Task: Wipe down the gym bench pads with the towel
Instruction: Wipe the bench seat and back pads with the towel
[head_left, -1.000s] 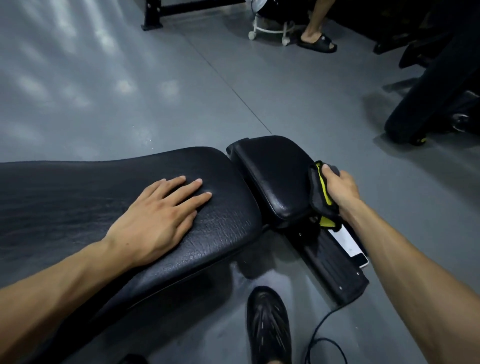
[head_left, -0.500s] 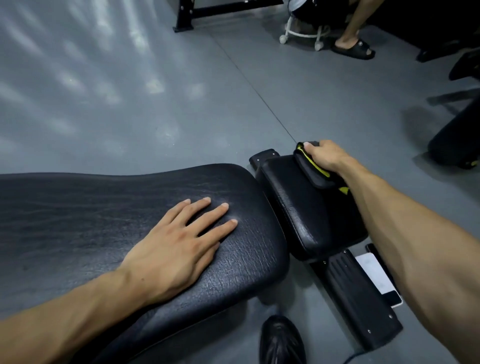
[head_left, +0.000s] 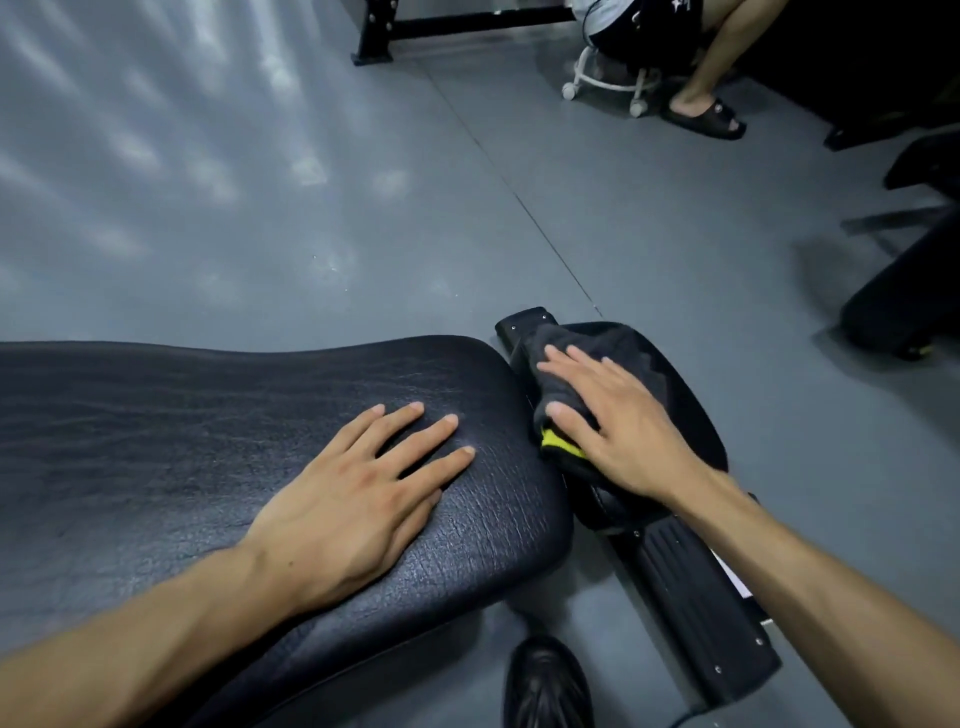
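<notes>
Right hand: the right hand (head_left: 618, 421) lies flat, fingers straight and spread, pressing the towel (head_left: 587, 358) onto the top of the small pad (head_left: 685, 410) at 3 o'clock of centre.
Towel: a dark cloth with a yellow edge showing under the thumb, bunched beneath the palm, covering the pad's near-left part beside the gap between the two pads.
What changed: half a second ago the same hand gripped the towel over the pad's far edge at about 12 o'clock; a second ago it worked the pad's right side. Now the cloth sits on the top face, and the fingers have opened from a grip to a flat press.
Left hand: the left hand (head_left: 358, 499) rests open, palm down, on the long pad (head_left: 156, 431) at 7 o'clock of centre, as it did a second ago; it appears to brace the body.
Small pad: mounted on a black ribbed frame (head_left: 691, 597) that runs toward 5 o'clock.
Outward: a black shoe (head_left: 545, 686) at 6 o'clock on the grey floor (head_left: 260, 208); a seated person's leg and sandal (head_left: 706, 117) by a white wheeled stool (head_left: 608, 85) at 1 o'clock.
Meaning for the task: the edges of the small pad look covered and the top is in hand; judging by the idle left hand, the long pad may yet need its turn, though the frames cannot confirm that.
</notes>
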